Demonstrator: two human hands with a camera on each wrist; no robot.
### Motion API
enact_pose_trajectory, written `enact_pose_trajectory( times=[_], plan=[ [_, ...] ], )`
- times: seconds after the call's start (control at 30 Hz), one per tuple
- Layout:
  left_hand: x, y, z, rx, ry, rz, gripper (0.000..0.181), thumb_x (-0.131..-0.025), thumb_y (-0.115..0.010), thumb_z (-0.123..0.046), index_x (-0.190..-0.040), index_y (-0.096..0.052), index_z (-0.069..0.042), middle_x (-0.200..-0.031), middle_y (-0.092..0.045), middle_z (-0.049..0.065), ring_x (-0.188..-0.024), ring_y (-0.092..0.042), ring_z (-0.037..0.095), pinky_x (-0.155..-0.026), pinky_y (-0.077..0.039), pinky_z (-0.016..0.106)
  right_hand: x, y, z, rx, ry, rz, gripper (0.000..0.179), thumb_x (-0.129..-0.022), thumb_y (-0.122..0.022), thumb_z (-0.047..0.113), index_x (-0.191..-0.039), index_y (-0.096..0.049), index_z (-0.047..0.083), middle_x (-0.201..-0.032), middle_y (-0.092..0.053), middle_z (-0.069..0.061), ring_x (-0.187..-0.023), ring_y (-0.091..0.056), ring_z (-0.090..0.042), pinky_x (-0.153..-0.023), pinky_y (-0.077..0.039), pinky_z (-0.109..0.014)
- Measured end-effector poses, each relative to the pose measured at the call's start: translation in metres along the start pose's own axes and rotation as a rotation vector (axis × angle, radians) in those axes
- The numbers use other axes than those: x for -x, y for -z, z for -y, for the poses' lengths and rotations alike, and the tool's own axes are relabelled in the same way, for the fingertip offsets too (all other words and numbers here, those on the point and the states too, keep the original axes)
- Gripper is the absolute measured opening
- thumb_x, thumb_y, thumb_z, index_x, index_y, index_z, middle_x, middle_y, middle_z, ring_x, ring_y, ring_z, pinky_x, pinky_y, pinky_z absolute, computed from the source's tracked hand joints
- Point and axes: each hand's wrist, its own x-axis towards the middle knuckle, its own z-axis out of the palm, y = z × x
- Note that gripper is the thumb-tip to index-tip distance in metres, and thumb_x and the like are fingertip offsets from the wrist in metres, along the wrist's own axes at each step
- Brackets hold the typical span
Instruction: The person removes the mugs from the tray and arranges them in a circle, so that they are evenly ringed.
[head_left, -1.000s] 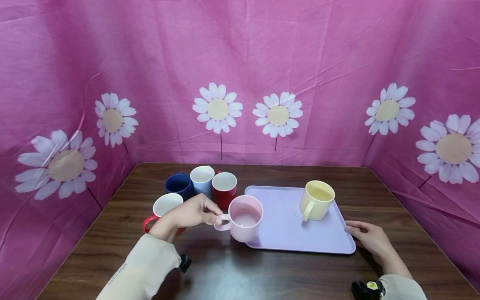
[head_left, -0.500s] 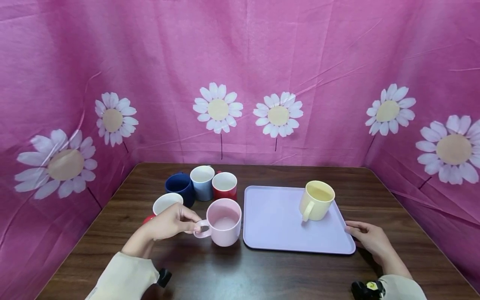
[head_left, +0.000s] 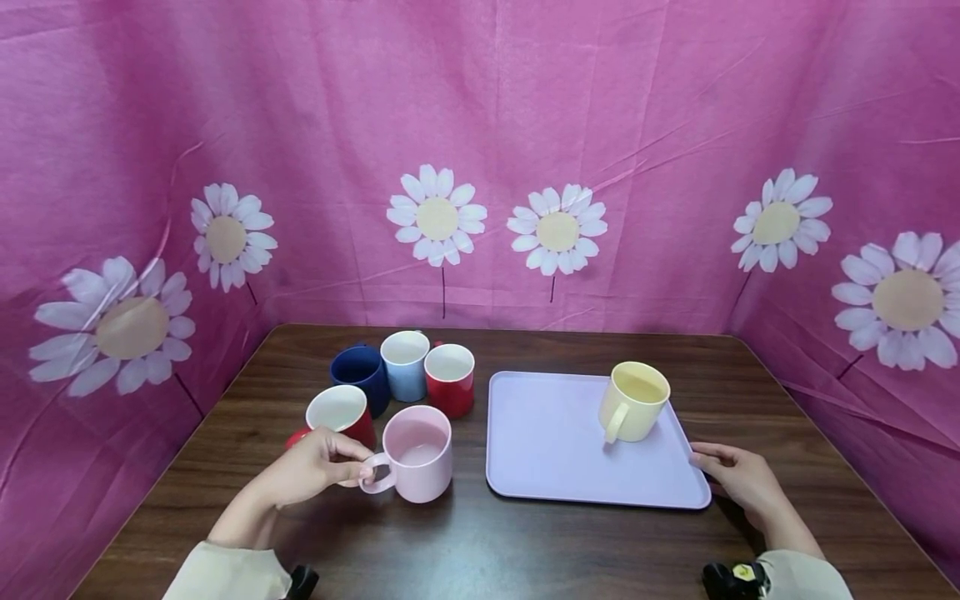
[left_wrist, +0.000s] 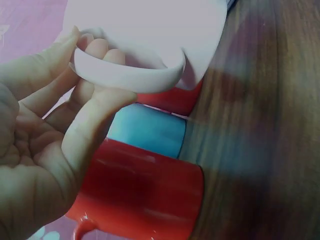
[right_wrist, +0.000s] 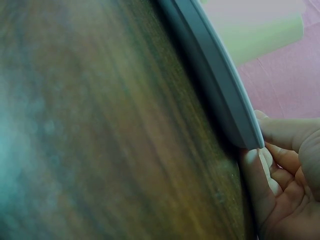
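Observation:
My left hand (head_left: 318, 468) pinches the handle (left_wrist: 125, 75) of a pink mug (head_left: 427, 473) between thumb and fingers. The mug is upright, left of a lilac tray (head_left: 543, 446); whether its base touches the table I cannot tell. Just behind the left hand is a red mug with a white inside (head_left: 339, 408), its handle partly hidden. On the right part of the tray stands a pale yellow mug (head_left: 630, 417), handle toward me. My right hand (head_left: 746, 483) holds the tray's right rim near its front corner, with the thumb and a finger on either side of the edge.
Behind the pink mug stand a dark blue mug (head_left: 360, 379), a light blue mug (head_left: 406, 371) and another red mug (head_left: 450, 387), close together. A pink cloth with daisies (head_left: 495, 125) hangs behind the brown wooden table (head_left: 480, 550).
My left hand has carried the pink mug leftward and toward me, from over the tray's left edge to beside the tray. The right hand, the tray and the yellow mug have stayed put.

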Motion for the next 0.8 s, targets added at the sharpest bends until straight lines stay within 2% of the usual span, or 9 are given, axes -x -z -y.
enact_pose_trajectory(
  times=[0.2, 0.37, 0.57, 0.8],
  plan=[
    [0.011, -0.001, 0.007, 0.049, 0.036, -0.046, 0.022, -0.089, -0.063, -0.001, -0.099, -0.064, 0.019, -0.089, -0.067, 0.025, -0.078, -0.064, 0.010, -0.072, -0.055, 0.028, 0.000, 0.000, -0.001, 0.006, 0.005, -0.001, 0.055, -0.093, -0.063, 0.027, -0.126, -0.050, -0.015, -0.121, -0.056, -0.031, -0.080, -0.057, 0.000, -0.071, -0.055, -0.030],
    [0.017, 0.000, 0.013, 0.070, 0.042, -0.069, 0.023, -0.090, -0.062, 0.000, -0.100, -0.062, 0.020, -0.090, -0.066, 0.026, -0.080, -0.064, 0.010, -0.073, -0.054, 0.028, 0.000, 0.000, -0.001, 0.011, -0.001, -0.004, 0.055, -0.093, -0.063, 0.028, -0.126, -0.051, -0.014, -0.122, -0.055, -0.032, -0.081, -0.057, 0.000, -0.071, -0.055, -0.030],
    [0.022, 0.002, 0.017, 0.073, 0.082, -0.104, 0.029, -0.090, -0.063, -0.003, -0.103, -0.059, 0.023, -0.091, -0.065, 0.029, -0.080, -0.064, 0.011, -0.073, -0.054, 0.030, 0.000, 0.000, 0.001, 0.010, -0.006, -0.003, 0.055, -0.093, -0.063, 0.028, -0.127, -0.050, -0.014, -0.122, -0.054, -0.032, -0.081, -0.057, 0.000, -0.071, -0.055, -0.030],
    [0.024, 0.003, 0.022, 0.074, 0.085, -0.120, 0.030, -0.090, -0.063, -0.003, -0.103, -0.059, 0.023, -0.086, -0.067, 0.020, -0.079, -0.064, 0.013, -0.073, -0.055, 0.030, 0.001, 0.000, 0.002, 0.017, -0.006, -0.004, 0.055, -0.093, -0.062, 0.028, -0.127, -0.050, -0.014, -0.122, -0.054, -0.032, -0.082, -0.057, 0.000, -0.072, -0.055, -0.030]
  ],
)
